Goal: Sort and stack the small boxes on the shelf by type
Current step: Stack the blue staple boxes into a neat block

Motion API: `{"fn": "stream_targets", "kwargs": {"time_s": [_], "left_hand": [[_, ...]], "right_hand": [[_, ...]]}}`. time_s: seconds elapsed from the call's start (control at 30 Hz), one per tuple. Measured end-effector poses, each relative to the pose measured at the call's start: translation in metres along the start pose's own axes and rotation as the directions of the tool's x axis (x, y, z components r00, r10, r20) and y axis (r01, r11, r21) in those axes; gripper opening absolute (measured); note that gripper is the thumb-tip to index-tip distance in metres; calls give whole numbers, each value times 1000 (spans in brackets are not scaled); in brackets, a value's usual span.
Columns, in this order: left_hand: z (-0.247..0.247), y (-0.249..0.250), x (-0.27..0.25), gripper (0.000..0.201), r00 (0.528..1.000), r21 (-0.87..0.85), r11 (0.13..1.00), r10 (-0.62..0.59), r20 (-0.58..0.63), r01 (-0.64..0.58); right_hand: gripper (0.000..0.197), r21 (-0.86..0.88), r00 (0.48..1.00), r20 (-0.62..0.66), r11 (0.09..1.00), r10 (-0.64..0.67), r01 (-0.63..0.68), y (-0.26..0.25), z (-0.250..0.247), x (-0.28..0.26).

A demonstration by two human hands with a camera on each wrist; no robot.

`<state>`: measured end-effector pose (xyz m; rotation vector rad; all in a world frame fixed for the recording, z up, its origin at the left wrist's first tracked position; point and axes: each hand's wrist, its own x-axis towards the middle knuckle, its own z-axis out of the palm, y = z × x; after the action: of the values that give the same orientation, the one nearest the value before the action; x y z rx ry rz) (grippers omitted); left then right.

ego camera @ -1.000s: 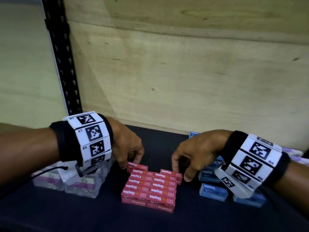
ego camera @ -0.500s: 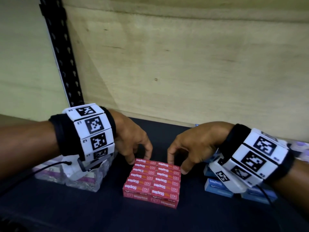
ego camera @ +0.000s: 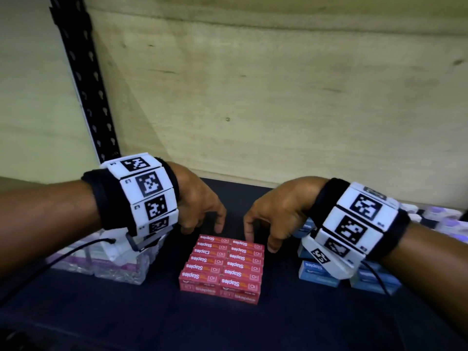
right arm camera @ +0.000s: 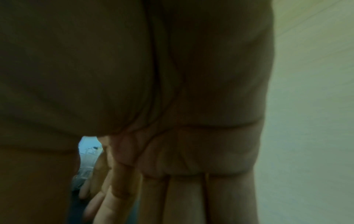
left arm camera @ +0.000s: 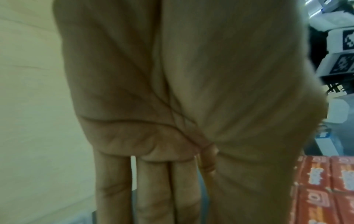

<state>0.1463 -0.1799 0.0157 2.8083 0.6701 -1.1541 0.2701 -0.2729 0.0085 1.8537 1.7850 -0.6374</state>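
A neat block of red staples boxes [ego camera: 222, 267] lies in two columns at the middle of the dark shelf [ego camera: 101, 315]; its corner also shows in the left wrist view [left arm camera: 325, 189]. My left hand [ego camera: 215, 224] hangs just behind the block's far left edge, fingers pointing down and holding nothing. My right hand [ego camera: 258, 239] hovers at the far right corner, index tip at the back edge, thumb beside the right side. Whether either hand touches the boxes is unclear. Both wrist views show straight fingers [left arm camera: 153, 189] [right arm camera: 182, 197] with empty palms.
Blue boxes [ego camera: 319, 273] are stacked to the right, partly under my right wrist. Clear boxes of metal pins [ego camera: 119, 269] stand to the left. Purple-topped items [ego camera: 445, 219] lie far right. A plywood wall [ego camera: 278, 110] and a black perforated upright [ego camera: 86, 92] close the back.
The two far red boxes that stood apart a second ago now sit flush in the block. Both hands came together at its far edge.
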Motion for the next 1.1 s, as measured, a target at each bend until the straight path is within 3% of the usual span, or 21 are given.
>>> {"fn": "stream_targets", "kwargs": {"time_s": [0.1, 0.23, 0.3, 0.4, 0.63, 0.9, 1.1], "left_hand": [[-3, 4, -6, 55, 998, -36, 999, -32, -47, 31], [-6, 21, -16, 28, 973, -46, 998, -48, -224, 38], [-8, 37, -21, 18, 952, -47, 999, -17, -305, 3], [-13, 68, -22, 20, 927, -15, 998, 56, -371, -67], [-13, 125, -8, 31, 860, 134, 975, 221, -460, -178], [-2, 150, 1, 26, 886, 206, 975, 168, -432, -85], [14, 150, -3, 18, 843, 163, 982, 167, -511, -95]], "right_hand": [[44, 70, 1000, -22, 997, 11, -9, 4, -2, -9], [38, 171, 987, -159, 985, 23, 5, 25, -1, -45], [31, 196, 984, -168, 980, 56, -22, 37, 5, -68], [25, 173, 976, -168, 978, 141, -112, 56, 22, -96], [30, 203, 941, -149, 941, 302, -270, 88, 79, -126], [19, 112, 920, -250, 953, 302, -283, 90, 117, -118], [15, 154, 896, -317, 949, 312, -276, 80, 129, -131]]}}
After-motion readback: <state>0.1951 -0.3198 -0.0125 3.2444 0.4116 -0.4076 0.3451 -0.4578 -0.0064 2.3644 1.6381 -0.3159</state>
